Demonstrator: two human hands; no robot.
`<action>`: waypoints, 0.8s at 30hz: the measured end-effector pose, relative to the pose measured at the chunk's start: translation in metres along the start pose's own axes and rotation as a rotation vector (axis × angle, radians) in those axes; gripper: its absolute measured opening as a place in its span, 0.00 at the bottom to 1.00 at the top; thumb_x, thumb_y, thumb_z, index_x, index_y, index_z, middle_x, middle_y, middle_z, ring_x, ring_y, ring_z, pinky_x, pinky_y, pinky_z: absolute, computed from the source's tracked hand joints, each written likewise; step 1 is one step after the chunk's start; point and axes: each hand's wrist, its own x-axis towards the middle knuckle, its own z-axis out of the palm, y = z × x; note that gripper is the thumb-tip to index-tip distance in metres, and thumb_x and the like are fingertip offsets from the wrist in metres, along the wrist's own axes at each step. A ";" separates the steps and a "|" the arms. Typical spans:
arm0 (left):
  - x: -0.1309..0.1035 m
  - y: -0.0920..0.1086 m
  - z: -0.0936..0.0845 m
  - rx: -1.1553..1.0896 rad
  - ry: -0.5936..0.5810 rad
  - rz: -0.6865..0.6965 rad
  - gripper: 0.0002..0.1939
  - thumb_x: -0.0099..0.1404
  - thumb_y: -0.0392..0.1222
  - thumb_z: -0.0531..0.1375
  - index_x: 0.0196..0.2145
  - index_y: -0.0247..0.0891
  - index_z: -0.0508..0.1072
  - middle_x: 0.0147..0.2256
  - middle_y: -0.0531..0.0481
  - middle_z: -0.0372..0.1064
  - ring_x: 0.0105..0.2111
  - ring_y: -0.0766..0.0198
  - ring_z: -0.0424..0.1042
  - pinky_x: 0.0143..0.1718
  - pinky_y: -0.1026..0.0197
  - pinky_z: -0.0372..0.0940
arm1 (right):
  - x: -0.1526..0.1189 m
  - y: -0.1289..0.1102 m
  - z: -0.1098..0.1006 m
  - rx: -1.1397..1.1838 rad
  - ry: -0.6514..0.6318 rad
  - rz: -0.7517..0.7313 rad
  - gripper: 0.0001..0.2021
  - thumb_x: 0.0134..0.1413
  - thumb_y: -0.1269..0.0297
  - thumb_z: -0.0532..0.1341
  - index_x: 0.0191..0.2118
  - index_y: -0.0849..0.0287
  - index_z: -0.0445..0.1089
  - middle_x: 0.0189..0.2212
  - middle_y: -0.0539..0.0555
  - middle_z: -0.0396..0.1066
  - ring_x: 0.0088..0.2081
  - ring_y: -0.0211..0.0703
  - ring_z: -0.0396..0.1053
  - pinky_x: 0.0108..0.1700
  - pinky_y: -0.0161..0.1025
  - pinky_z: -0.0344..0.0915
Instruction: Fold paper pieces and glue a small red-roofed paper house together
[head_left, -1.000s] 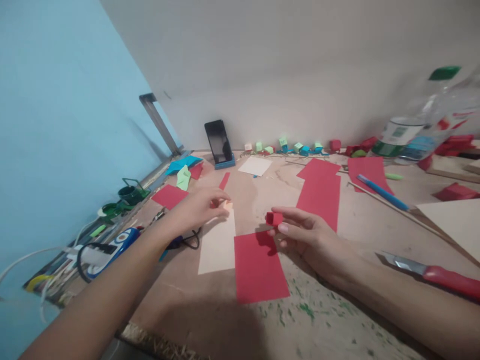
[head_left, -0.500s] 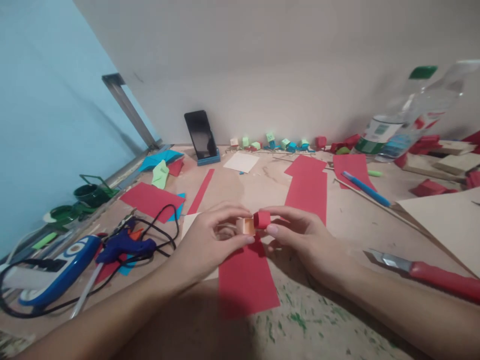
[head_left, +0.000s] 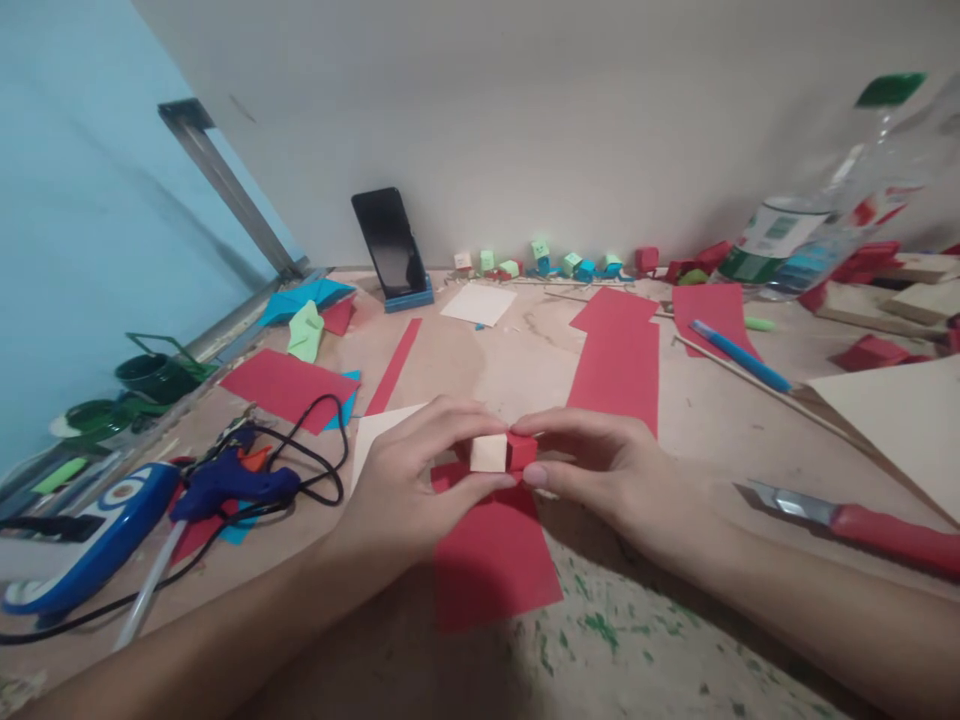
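Note:
A small cream paper cube sits pinched between the thumb and fingers of my left hand. Right up against it is a small red paper cube, which the thumb and fingers of my right hand grip. The two cubes meet side by side; whether one fits partly inside the other I cannot tell. Below both hands a red paper strip lies on the table, and a cream sheet shows partly behind my left hand.
A utility knife lies at right, near a blue pen. On the left is a blue glue gun with a black cord. A phone stands at the back; small paper cubes line the wall beside plastic bottles.
The cubes have been brought together. The cream cube, whose hollow side showed before, now shows a closed face. The head view has shifted slightly.

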 end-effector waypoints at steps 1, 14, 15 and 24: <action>-0.001 0.000 0.000 0.013 0.005 0.014 0.12 0.64 0.33 0.70 0.46 0.40 0.78 0.44 0.46 0.79 0.44 0.60 0.78 0.45 0.61 0.72 | 0.000 0.000 0.000 -0.004 0.003 -0.002 0.11 0.49 0.68 0.75 0.41 0.54 0.82 0.39 0.51 0.83 0.39 0.42 0.80 0.43 0.38 0.76; -0.003 -0.001 0.000 -0.007 0.003 -0.013 0.14 0.64 0.32 0.69 0.46 0.42 0.79 0.46 0.47 0.79 0.46 0.59 0.79 0.47 0.59 0.75 | -0.001 0.006 0.001 -0.091 -0.008 -0.045 0.10 0.56 0.67 0.71 0.45 0.56 0.79 0.39 0.52 0.82 0.41 0.43 0.80 0.44 0.39 0.75; -0.004 -0.001 0.000 -0.025 0.009 -0.042 0.14 0.64 0.32 0.69 0.46 0.43 0.80 0.46 0.47 0.79 0.46 0.58 0.79 0.46 0.59 0.76 | -0.002 0.006 0.001 -0.109 -0.003 -0.066 0.10 0.56 0.67 0.70 0.45 0.55 0.79 0.40 0.52 0.82 0.41 0.43 0.80 0.44 0.38 0.75; -0.005 -0.003 0.008 -0.428 0.058 -0.492 0.17 0.57 0.36 0.72 0.46 0.42 0.82 0.38 0.50 0.83 0.37 0.57 0.83 0.33 0.61 0.81 | -0.008 0.008 0.001 -0.301 0.088 -0.336 0.09 0.62 0.71 0.66 0.46 0.54 0.79 0.47 0.54 0.75 0.43 0.41 0.78 0.42 0.36 0.76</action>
